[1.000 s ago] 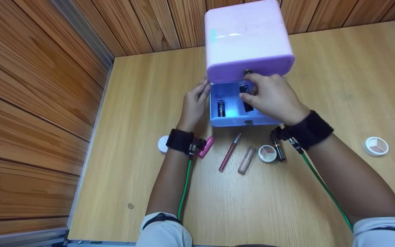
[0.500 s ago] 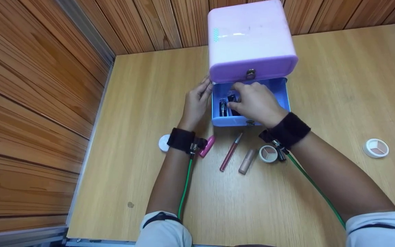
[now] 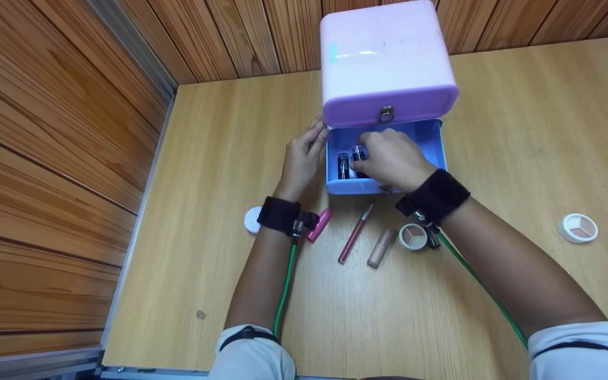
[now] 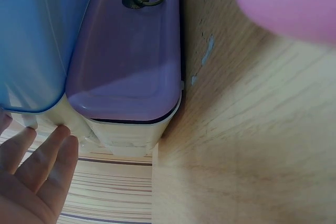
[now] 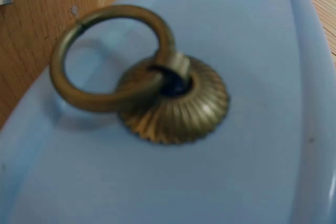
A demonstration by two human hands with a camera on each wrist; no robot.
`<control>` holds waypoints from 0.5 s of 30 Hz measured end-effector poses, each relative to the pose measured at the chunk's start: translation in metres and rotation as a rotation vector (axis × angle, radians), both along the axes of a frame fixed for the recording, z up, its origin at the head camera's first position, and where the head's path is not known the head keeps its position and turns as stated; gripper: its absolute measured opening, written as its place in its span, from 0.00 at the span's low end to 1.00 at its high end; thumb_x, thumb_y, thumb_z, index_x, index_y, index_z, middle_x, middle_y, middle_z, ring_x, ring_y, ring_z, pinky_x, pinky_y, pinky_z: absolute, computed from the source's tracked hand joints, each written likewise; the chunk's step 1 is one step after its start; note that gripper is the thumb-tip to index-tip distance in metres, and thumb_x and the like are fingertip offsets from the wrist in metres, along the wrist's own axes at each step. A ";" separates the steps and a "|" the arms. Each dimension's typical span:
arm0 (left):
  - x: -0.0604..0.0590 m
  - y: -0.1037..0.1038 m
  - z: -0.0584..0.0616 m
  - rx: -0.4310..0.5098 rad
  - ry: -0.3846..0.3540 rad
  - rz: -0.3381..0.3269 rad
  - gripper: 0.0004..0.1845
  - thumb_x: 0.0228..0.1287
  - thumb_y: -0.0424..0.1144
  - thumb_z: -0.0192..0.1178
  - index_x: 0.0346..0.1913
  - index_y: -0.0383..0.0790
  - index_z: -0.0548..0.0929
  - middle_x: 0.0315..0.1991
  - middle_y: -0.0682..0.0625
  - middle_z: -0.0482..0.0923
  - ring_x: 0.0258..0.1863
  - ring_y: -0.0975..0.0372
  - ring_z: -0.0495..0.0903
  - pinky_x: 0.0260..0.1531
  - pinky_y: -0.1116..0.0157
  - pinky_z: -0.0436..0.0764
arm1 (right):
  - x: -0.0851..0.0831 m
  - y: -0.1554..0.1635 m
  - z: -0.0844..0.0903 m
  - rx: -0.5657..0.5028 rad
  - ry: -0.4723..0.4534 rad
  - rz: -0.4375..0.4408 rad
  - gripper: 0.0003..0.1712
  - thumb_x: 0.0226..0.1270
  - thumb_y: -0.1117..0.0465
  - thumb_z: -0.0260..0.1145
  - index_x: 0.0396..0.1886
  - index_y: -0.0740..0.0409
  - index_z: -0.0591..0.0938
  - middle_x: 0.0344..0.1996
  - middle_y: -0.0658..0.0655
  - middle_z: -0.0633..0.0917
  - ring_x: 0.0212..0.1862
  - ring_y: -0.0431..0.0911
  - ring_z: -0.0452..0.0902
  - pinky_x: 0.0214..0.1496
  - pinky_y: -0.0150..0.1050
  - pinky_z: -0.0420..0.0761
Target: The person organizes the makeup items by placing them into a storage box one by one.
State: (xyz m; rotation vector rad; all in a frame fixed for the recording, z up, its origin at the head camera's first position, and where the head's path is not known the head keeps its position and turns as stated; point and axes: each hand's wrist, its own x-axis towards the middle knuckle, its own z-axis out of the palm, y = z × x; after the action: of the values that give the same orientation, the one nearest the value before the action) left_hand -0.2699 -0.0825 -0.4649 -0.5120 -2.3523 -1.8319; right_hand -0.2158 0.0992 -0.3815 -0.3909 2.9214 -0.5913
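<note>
My right hand [image 3: 395,158] is hiding part of one black tube [image 3: 358,153], pinching it in the blue drawer [image 3: 354,187] beside a second black tube [image 3: 343,166]. My left hand [image 3: 301,158] is lying straight-fingered at the pink box's [image 3: 388,60] side. Wristbands [image 3: 278,215] and their cameras are partly covering one white disc [image 3: 252,220], one pink tube [image 3: 324,217], one dark tube [image 3: 434,240]; two round palettes [image 3: 578,228], one red tube [image 3: 353,237], one grey tube [image 3: 380,249] are showing whole.

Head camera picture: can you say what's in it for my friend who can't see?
A person's right hand holds a small black tube inside the open blue drawer of a pink box, next to another black tube. The left hand is at the box's side; makeup lies on the wooden table.
</note>
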 end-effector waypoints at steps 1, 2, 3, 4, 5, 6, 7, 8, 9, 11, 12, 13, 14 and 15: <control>0.000 0.000 0.000 0.004 0.001 -0.003 0.22 0.74 0.44 0.50 0.66 0.40 0.72 0.69 0.47 0.66 0.67 0.71 0.62 0.63 0.75 0.63 | -0.001 0.000 0.000 0.009 -0.011 0.000 0.27 0.62 0.51 0.72 0.55 0.63 0.80 0.36 0.58 0.86 0.28 0.48 0.79 0.46 0.49 0.80; 0.000 0.000 0.000 0.006 0.000 -0.004 0.22 0.74 0.44 0.50 0.66 0.41 0.72 0.69 0.47 0.66 0.67 0.71 0.62 0.63 0.75 0.63 | -0.002 -0.001 0.000 0.020 -0.020 0.001 0.27 0.62 0.51 0.72 0.54 0.63 0.81 0.35 0.58 0.85 0.28 0.48 0.79 0.45 0.49 0.80; 0.000 0.001 0.001 0.007 0.001 -0.004 0.22 0.74 0.44 0.50 0.66 0.41 0.72 0.69 0.47 0.66 0.67 0.71 0.62 0.63 0.75 0.63 | -0.003 -0.001 0.000 0.034 -0.028 0.004 0.26 0.62 0.51 0.72 0.53 0.63 0.81 0.35 0.58 0.85 0.28 0.48 0.79 0.45 0.49 0.80; 0.000 0.001 0.001 0.009 0.001 -0.003 0.22 0.74 0.44 0.50 0.66 0.41 0.72 0.69 0.48 0.66 0.67 0.71 0.62 0.63 0.75 0.63 | -0.003 -0.001 0.001 0.047 -0.034 0.007 0.25 0.62 0.50 0.72 0.52 0.62 0.81 0.33 0.57 0.85 0.28 0.48 0.79 0.44 0.49 0.80; 0.000 0.001 0.001 0.012 -0.002 -0.003 0.22 0.74 0.44 0.50 0.66 0.41 0.72 0.69 0.48 0.66 0.67 0.72 0.62 0.63 0.75 0.63 | -0.004 -0.001 0.001 0.056 -0.042 0.009 0.25 0.62 0.50 0.71 0.51 0.62 0.82 0.33 0.57 0.85 0.28 0.49 0.78 0.43 0.48 0.79; 0.001 0.001 0.001 0.011 -0.002 -0.002 0.22 0.74 0.44 0.50 0.66 0.41 0.72 0.69 0.49 0.66 0.67 0.72 0.62 0.63 0.75 0.63 | -0.004 -0.001 0.001 0.063 -0.050 0.012 0.24 0.62 0.50 0.71 0.51 0.62 0.82 0.33 0.57 0.85 0.28 0.49 0.78 0.42 0.48 0.79; 0.001 0.001 0.001 0.010 -0.004 -0.003 0.22 0.74 0.44 0.50 0.66 0.41 0.72 0.69 0.49 0.66 0.67 0.72 0.62 0.63 0.75 0.63 | -0.005 -0.001 0.000 0.072 -0.055 0.015 0.24 0.62 0.50 0.71 0.51 0.62 0.82 0.32 0.56 0.84 0.28 0.49 0.78 0.41 0.47 0.79; 0.001 0.001 0.000 0.010 -0.007 -0.003 0.22 0.74 0.44 0.50 0.66 0.41 0.72 0.69 0.50 0.66 0.67 0.72 0.62 0.63 0.76 0.63 | -0.006 -0.001 0.000 0.080 -0.063 0.015 0.23 0.62 0.50 0.71 0.49 0.61 0.82 0.31 0.56 0.84 0.28 0.49 0.78 0.40 0.47 0.79; 0.000 0.002 0.000 0.010 -0.006 -0.003 0.22 0.74 0.44 0.51 0.66 0.41 0.72 0.69 0.50 0.66 0.67 0.72 0.62 0.63 0.76 0.63 | -0.006 -0.001 0.000 0.086 -0.069 0.015 0.22 0.62 0.50 0.71 0.48 0.61 0.82 0.30 0.56 0.83 0.28 0.49 0.78 0.38 0.46 0.79; 0.000 0.002 0.000 0.012 -0.008 -0.005 0.22 0.74 0.44 0.51 0.66 0.41 0.72 0.69 0.50 0.66 0.66 0.71 0.63 0.62 0.76 0.64 | -0.007 0.000 0.000 0.090 -0.082 0.011 0.21 0.63 0.50 0.70 0.47 0.60 0.82 0.29 0.55 0.83 0.28 0.49 0.77 0.35 0.45 0.78; 0.000 0.003 0.001 0.012 -0.007 -0.005 0.22 0.74 0.44 0.51 0.66 0.42 0.72 0.69 0.51 0.66 0.66 0.71 0.63 0.62 0.75 0.64 | -0.007 0.000 0.000 0.092 -0.085 0.010 0.21 0.63 0.50 0.70 0.47 0.60 0.82 0.29 0.55 0.83 0.28 0.49 0.77 0.35 0.44 0.78; 0.000 0.003 0.001 0.016 -0.009 -0.005 0.22 0.74 0.44 0.51 0.66 0.42 0.72 0.68 0.52 0.66 0.66 0.71 0.63 0.62 0.75 0.64 | -0.007 0.000 -0.001 0.093 -0.090 0.008 0.20 0.63 0.50 0.70 0.46 0.60 0.82 0.29 0.54 0.82 0.28 0.49 0.77 0.34 0.44 0.77; 0.000 0.003 0.001 0.018 -0.012 -0.005 0.22 0.74 0.44 0.51 0.66 0.42 0.72 0.68 0.52 0.66 0.66 0.71 0.63 0.62 0.75 0.64 | -0.007 0.000 -0.001 0.089 -0.098 0.006 0.20 0.63 0.50 0.70 0.46 0.60 0.82 0.28 0.54 0.82 0.27 0.49 0.77 0.33 0.43 0.77; 0.000 0.003 0.001 0.020 -0.014 -0.004 0.22 0.74 0.44 0.51 0.66 0.42 0.72 0.68 0.53 0.66 0.66 0.71 0.64 0.62 0.75 0.64 | -0.007 0.000 -0.001 0.087 -0.102 0.007 0.20 0.63 0.50 0.70 0.46 0.60 0.82 0.28 0.54 0.82 0.28 0.49 0.77 0.33 0.43 0.76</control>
State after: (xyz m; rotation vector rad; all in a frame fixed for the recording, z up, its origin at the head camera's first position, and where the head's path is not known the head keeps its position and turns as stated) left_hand -0.2696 -0.0793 -0.4643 -0.5041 -2.3411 -1.8642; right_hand -0.2231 0.0991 -0.3823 -0.3494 2.8353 -0.4675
